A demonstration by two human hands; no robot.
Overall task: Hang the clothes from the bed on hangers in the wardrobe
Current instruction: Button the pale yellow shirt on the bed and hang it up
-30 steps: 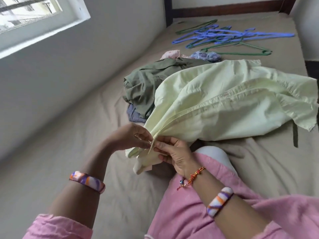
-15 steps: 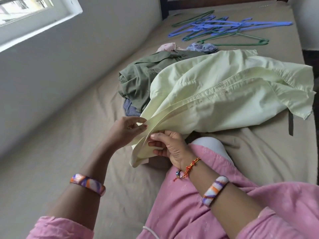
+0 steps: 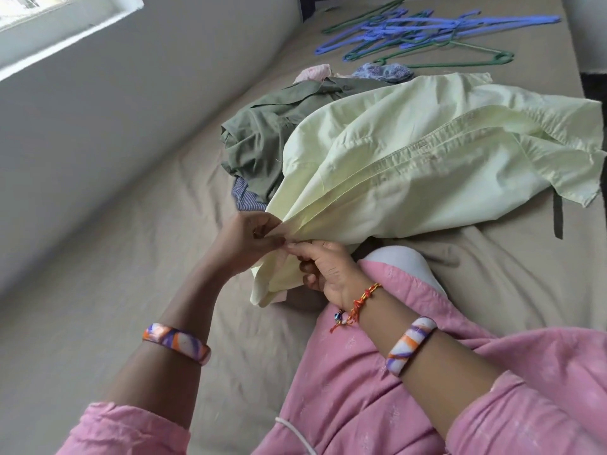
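Head view, hands: the left hand (image 3: 244,239) and the right hand (image 3: 323,269) meet fingertip to fingertip, both pinching the front placket edge of the pale yellow-green cotton shirt (image 3: 410,165).
Head view, shirt: it lies spread on the taupe-sheeted bed (image 3: 98,290), running away from both hands; its near corner hangs just below them, by the person's knee.
Head view, other clothes: a crumpled olive-green shirt (image 3: 262,133) lies beyond the left hand, partly under the pale one, with a blue striped garment (image 3: 244,197) peeking out beneath.
Head view, hangers: a loose heap of blue and green plastic hangers (image 3: 423,34) lies well beyond both hands, at the far end of the bed.
Head view, wardrobe: not in view.
Step in hand: probably fastening or straightening the shirt's front before hanging; whether a button sits between the fingers is too small to tell.
Next move: likely working along the placket, then reaching far forward for a hanger and threading it into the shoulders.
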